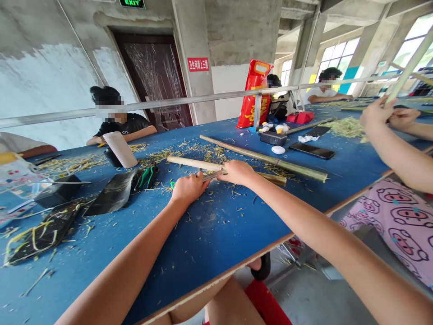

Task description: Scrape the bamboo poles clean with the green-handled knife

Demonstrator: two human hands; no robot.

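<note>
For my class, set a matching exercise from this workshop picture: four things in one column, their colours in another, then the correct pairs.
Things:
1. Exit sign
2. Plastic bag
3. Smartphone
4. Table top

Colours:
A. Black
B. Blue
C. Green
D. Red

Pairs: 1-C, 2-D, 3-A, 4-B

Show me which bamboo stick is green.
The long bamboo pole lying free, greenish along its length; the pale stick at the right hand looks peeled.
</note>
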